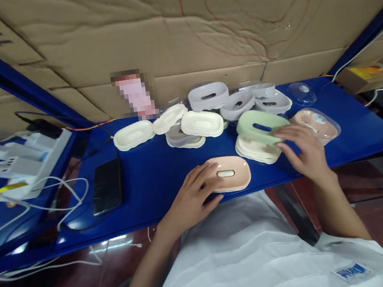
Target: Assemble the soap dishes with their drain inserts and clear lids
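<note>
Left hand (192, 194) touched a seemingly fitted peach dish (241, 173), fingers apart; right hand's (306, 147) grip was unclear. Green dish (258, 117) looked unfitted.

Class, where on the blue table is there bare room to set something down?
Bare table: between the phone and left hand, and at the right end, beyond the clear lid and right-hand peach dish. Crowded: the back middle, where grey dishes and cream trays bunch, and around the green dish.
</note>
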Tool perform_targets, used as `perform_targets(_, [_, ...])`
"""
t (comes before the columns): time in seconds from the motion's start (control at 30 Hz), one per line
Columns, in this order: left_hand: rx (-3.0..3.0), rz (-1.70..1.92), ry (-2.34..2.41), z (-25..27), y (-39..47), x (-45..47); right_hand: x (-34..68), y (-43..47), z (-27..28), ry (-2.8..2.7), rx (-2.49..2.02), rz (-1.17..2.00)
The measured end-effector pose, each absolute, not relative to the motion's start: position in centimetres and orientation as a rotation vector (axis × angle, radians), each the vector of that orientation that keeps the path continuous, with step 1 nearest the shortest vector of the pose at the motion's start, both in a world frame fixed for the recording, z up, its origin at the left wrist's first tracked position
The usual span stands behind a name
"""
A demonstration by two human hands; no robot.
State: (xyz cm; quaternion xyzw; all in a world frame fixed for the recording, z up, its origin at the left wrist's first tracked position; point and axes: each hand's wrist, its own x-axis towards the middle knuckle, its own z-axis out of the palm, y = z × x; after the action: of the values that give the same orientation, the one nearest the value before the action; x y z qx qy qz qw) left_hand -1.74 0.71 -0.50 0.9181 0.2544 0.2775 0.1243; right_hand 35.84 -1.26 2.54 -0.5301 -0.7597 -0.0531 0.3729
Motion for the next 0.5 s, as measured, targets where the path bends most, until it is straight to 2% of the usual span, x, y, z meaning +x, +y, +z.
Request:
perform_targets(0.1, [2.653, 0.749, 0.702, -0.5, 0.9, -1.6, 37.6, -1.0, 2.2, -1.878, -1.463, -0.144])
perform_targets(0.3, [2.646, 0.753, 0.71, -0.5, 0.9, -1.6, 37.3, 2.0, 1.2, -1.962, -1.43, 0.064])
perform_targets(0.5, [2.635, 0.755, 0.715, -0.6, 0.8, -1.7, 38.2, 4.3, 1.7, -1.885, -1.611, -0.097])
